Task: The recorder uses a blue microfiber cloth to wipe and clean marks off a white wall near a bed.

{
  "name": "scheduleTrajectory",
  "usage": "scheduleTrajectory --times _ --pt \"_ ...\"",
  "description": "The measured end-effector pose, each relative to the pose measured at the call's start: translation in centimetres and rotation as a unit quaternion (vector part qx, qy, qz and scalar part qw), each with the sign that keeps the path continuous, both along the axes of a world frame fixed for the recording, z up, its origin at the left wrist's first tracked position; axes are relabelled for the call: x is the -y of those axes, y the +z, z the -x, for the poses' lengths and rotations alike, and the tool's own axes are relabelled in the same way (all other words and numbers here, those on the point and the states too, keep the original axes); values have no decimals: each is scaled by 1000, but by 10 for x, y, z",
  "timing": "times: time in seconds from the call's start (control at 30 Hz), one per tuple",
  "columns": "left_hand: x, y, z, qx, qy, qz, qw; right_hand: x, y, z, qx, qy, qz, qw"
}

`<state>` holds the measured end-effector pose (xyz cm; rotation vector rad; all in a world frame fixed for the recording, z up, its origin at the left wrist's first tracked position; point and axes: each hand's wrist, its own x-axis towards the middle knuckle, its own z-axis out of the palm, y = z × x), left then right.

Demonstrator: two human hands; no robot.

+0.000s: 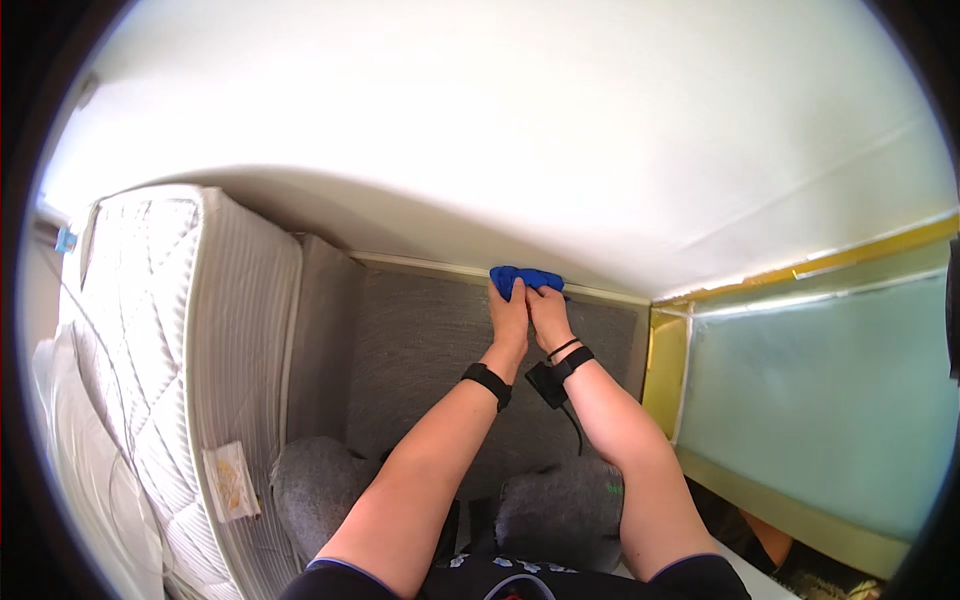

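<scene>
A bunched blue cloth (527, 279) is pressed against the pale ledge (435, 264) where the white wall (480, 135) meets the dark grey board (420, 337). My left hand (510, 315) grips the cloth's left part, thumb on top. Close beside it, my right hand (549, 311) has its fingers on the right part of the same cloth. Some fingertips are hidden in the folds. Both wrists wear black straps, and a small black device (547, 384) with a cable hangs at the right one.
A quilted white mattress (142, 360) stands on edge at the left, bearing a label (230, 481). On the right is a greenish glass panel (810, 397) with a yellow frame (847, 260). My knees, in grey trousers (319, 487), are close to the board.
</scene>
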<state>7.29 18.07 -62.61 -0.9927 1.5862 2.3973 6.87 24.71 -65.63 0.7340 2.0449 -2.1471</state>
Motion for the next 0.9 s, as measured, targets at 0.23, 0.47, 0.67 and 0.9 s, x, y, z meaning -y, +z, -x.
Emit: scheduleTrajectory --times 0.23,0.47,0.67,0.9 --pt "-9 -34 6 -64 15 35 997 -11 8 0 16 22 126 992" --pt "-22 -6 2 -20 29 26 999 -24 35 -5 6 28 71 997" --pt "-23 90 2 16 -15 73 997 -22 127 -6 33 27 36 998" --pt "23 226 0 -16 -36 47 998 14 252 -1 -5 49 35 998"
